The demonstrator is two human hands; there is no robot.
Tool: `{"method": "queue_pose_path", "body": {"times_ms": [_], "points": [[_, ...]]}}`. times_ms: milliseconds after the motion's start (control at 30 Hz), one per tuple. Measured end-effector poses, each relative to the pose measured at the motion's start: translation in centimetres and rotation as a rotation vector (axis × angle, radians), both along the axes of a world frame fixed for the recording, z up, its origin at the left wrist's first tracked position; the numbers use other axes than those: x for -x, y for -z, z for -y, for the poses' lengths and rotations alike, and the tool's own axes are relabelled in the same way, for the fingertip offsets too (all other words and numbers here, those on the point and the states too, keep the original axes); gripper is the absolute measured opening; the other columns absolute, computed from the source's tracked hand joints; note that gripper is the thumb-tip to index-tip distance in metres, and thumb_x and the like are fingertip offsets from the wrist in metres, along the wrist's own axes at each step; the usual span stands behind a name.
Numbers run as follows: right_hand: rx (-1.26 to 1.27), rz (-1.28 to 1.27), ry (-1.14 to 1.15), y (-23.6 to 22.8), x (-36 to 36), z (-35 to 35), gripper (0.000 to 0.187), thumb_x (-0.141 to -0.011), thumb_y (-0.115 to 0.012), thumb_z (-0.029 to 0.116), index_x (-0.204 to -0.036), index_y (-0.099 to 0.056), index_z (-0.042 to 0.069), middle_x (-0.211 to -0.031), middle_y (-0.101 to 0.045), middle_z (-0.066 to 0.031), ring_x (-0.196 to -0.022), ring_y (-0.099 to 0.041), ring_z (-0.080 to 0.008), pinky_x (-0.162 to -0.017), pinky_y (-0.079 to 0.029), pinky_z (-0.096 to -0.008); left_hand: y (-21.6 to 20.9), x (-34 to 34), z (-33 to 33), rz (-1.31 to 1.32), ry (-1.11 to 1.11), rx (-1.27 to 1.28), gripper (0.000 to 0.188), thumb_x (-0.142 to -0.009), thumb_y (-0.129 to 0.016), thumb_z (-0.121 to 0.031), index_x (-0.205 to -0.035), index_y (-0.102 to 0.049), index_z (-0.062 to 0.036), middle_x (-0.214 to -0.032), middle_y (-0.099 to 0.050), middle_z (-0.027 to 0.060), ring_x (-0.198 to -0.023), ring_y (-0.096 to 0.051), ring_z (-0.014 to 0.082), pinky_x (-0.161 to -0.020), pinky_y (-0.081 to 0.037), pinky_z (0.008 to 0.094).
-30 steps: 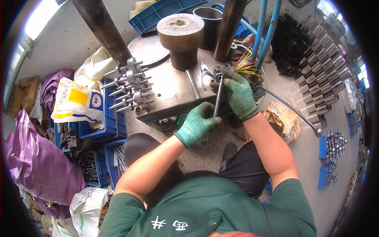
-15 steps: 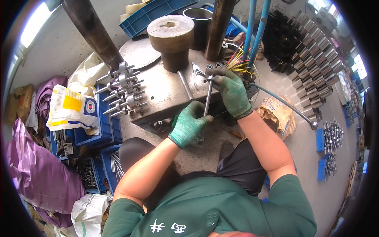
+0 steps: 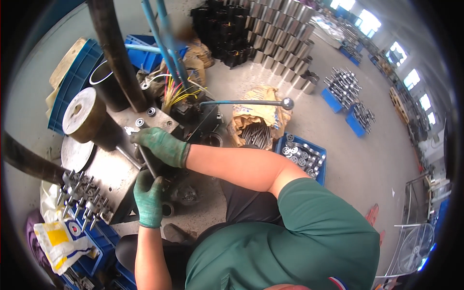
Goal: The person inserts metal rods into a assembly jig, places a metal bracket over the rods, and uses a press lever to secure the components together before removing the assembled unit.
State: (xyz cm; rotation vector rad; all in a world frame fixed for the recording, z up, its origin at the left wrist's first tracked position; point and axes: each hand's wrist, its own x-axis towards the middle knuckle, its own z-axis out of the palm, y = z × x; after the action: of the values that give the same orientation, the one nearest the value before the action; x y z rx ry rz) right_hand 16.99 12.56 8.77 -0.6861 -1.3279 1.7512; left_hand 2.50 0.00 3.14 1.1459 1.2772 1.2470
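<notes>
A slim steel shaft (image 3: 147, 162) slants between my gloved hands at the near edge of the press bed. My left hand (image 3: 148, 199), in a green glove, is closed round its lower end. The fingers of my right hand (image 3: 162, 146), gloved in green too, close on the upper end and hide it. Just beyond the right hand, one bearing (image 3: 139, 122) and a second bearing (image 3: 151, 111) lie on the metal bed (image 3: 108, 176). A loose steel rod (image 3: 128, 157) rests left of the shaft. Assembled shafts with metal collars (image 3: 84, 198) stand clustered at the bed's left end.
A heavy round press block (image 3: 82, 113) and dark columns rise behind the bed. To the right are a long ball-ended lever (image 3: 246, 102), a torn paper sack (image 3: 249, 116) of rods and a blue bin (image 3: 314, 179) of metal parts. Stacked metal tubes (image 3: 280, 34) stand farther back.
The view has swung to the right, so the bed and hands appear farther left. Both hands still hold the shaft, and my right hand now covers its upper end.
</notes>
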Motion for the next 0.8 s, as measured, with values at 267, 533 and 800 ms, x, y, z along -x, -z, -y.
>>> {"method": "queue_pose_path", "body": {"times_ms": [267, 533, 800], "points": [[0.205, 0.002, -0.095, -2.3, 0.0, 1.6, 0.031, -0.105, -0.050, 0.024, -0.111, -0.068, 0.000, -0.090, -0.076, -0.0144, -0.078, -0.072, -0.0203, -0.078, -0.060, -0.0343, -0.4, 0.3, 0.7, 0.014, -0.030, -0.039, 0.022, -0.101, -0.072, -0.013, -0.121, -0.065, -0.0055, -0.089, -0.066, 0.0003, -0.068, -0.057, 0.0074, -0.057, -0.047, 0.0228], [-0.081, 0.127, 0.008, -1.9, -0.2, 2.7, 0.030, -0.107, -0.053, 0.023, -0.112, -0.067, -0.004, -0.094, -0.076, -0.0153, -0.087, -0.075, -0.0221, -0.081, -0.059, -0.0363, 0.1, -0.4, 0.8, 0.007, -0.009, -0.129, 0.033, -0.105, -0.071, -0.018, -0.131, -0.064, 0.0007, -0.116, -0.071, 0.0070, -0.099, -0.067, 0.0145, -0.085, -0.055, 0.0296], [-0.391, 0.215, 0.072, 1.1, 1.6, 4.7, 0.032, -0.108, -0.055, 0.027, -0.122, -0.065, 0.000, -0.111, -0.075, -0.0149, -0.099, -0.074, -0.0232, -0.092, -0.059, -0.0373, 0.5, 0.4, 0.1, 0.109, -0.077, -0.118, 0.048, -0.107, -0.070, -0.023, -0.146, -0.054, 0.0016, -0.130, -0.067, 0.0114, -0.111, -0.069, 0.0193, -0.094, -0.058, 0.0346]]}}
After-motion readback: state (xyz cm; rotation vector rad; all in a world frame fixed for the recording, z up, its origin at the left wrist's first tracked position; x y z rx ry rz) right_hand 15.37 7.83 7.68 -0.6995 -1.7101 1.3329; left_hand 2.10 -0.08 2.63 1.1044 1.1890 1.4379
